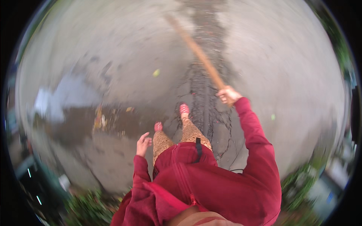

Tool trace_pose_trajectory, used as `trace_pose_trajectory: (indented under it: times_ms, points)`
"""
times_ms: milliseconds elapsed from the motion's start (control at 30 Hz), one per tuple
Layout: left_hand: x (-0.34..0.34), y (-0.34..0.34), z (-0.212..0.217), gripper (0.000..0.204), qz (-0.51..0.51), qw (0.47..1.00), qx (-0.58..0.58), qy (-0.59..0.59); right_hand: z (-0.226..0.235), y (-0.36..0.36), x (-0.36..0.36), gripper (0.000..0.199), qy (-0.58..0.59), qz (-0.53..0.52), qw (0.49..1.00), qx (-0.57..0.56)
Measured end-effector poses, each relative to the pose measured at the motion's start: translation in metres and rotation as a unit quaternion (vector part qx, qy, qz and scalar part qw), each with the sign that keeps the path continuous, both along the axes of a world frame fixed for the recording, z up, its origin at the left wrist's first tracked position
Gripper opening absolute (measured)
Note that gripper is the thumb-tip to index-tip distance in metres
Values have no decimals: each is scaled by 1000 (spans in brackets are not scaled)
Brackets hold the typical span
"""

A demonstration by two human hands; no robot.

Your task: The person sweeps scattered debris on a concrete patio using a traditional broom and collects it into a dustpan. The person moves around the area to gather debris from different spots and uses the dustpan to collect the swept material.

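My right hand (229, 95) is closed round the near end of a long brown wooden stick (200, 54). The stick slants forward and to the left over the ground, its far end smeared by motion. My right arm is stretched out ahead. Beside my left thigh hangs my left hand (144, 144), holding nothing, its fingers loosely apart.
I stand on wet grey pavement (132, 56) with a cracked, rough strip (203, 98) running ahead. A puddle (71, 116) with leaf litter (100, 119) lies to the left. Green plants (88, 207) grow behind me on the left, with more plants (299, 184) behind right.
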State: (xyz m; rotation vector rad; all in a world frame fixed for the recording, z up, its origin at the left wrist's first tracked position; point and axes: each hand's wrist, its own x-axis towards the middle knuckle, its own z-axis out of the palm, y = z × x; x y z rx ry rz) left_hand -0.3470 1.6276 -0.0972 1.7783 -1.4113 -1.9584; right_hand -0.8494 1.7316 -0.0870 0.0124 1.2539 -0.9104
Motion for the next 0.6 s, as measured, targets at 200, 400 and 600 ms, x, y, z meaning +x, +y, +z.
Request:
trace_pose_trajectory:
  times_ms: [200,400,600]
  points:
    - [138,156,-43,34,67,976,26,-207,-86,-108,0,7,-14,-65,996,54]
    - [176,258,-26,25,270,881,322,-215,-223,-37,190,12,272,223,936,21]
    - [137,209,-38,29,93,959,145,-224,-119,-63,299,20,6,326,944,46]
